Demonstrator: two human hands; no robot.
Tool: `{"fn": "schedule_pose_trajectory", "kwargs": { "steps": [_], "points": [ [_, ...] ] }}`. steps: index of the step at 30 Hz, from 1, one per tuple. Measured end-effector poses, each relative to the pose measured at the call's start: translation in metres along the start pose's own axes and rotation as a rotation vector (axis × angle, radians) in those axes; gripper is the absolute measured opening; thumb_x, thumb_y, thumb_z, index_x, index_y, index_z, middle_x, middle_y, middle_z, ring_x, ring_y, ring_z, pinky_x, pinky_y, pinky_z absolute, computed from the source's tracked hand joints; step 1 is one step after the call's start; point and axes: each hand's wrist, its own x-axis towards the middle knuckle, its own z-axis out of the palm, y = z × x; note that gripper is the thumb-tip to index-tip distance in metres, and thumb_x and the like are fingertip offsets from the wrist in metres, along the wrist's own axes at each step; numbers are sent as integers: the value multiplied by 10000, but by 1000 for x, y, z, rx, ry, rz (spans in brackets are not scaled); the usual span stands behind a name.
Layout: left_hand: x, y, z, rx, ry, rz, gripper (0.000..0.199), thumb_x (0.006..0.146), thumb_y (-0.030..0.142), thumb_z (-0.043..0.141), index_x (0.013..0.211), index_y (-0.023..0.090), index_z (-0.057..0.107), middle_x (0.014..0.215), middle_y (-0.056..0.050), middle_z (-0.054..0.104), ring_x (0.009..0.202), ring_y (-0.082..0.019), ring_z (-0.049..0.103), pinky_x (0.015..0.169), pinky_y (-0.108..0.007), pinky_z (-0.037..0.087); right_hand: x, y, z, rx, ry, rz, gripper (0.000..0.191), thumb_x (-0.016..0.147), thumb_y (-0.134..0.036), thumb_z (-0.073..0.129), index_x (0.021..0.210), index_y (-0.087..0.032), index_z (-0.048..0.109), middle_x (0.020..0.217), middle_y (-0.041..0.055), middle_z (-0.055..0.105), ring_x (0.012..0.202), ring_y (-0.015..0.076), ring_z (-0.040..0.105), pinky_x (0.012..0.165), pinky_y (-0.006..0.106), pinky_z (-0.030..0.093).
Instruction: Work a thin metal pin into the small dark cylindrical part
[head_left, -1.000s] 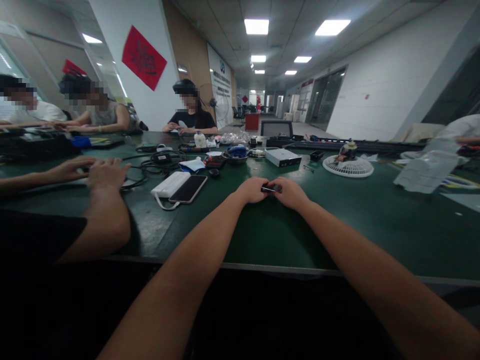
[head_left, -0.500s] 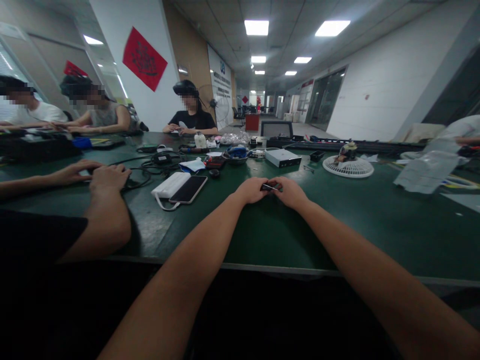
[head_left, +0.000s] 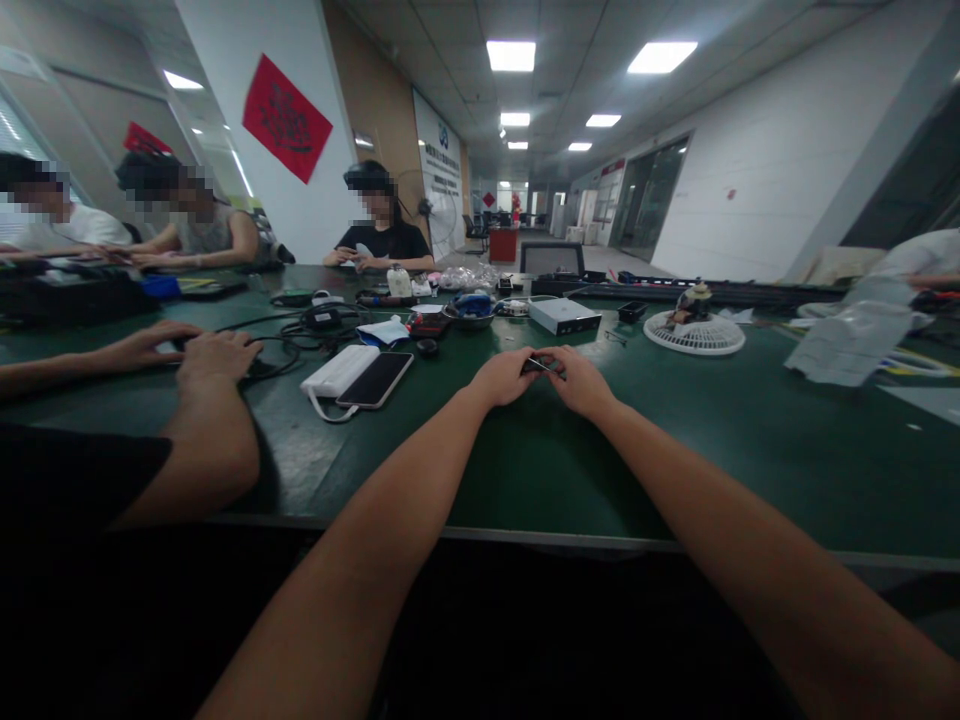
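Note:
My left hand and my right hand meet above the green workbench, fingertips together. Between them they pinch a small dark object with a shiny metal end. It is too small and too covered by my fingers to name. The nearest other things lie to my left: a black smartphone resting on a white power bank with a white cable loop.
A co-worker's hands rest among black cables at my left. Further along stand a silver box, a metal bowl, and a white round fan. Several seated people and loose papers surround the bench.
My hands have risen slightly up the view and closed in around the small object, covering more of it. The co-worker's hands have barely moved.

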Motion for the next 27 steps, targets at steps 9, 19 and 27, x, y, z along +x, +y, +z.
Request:
{"fn": "schedule_pose_trajectory", "kwargs": {
  "steps": [9, 19, 27],
  "points": [
    [0, -2, 0, 26, 3, -12, 300, 927, 338, 587, 1186, 192, 626, 1097, -114, 732, 1014, -285, 687, 888, -382, 529, 4, 5, 2, -16, 69, 41, 250, 906, -174, 623, 1128, -198, 736, 1051, 80, 744, 908, 221, 677, 875, 354, 509],
    [0, 2, -1, 43, -15, 38, 310, 898, 340, 630, 1178, 207, 635, 1087, -89, 732, 1015, -271, 686, 892, -369, 529, 5, 8, 1, -4, 69, 63, 143, 873, -169, 679, 973, -208, 773, 1010, 57, 742, 900, 203, 677, 848, 323, 503],
    [0, 6, -1, 69, -26, 70, 357, 875, 362, 657, 1190, 194, 644, 1046, -100, 735, 988, -278, 688, 881, -376, 529, 5, 7, -1, -12, 70, 140, 150, 849, -198, 712, 994, -210, 750, 929, 38, 762, 832, 195, 684, 782, 315, 512]
  ]
}}
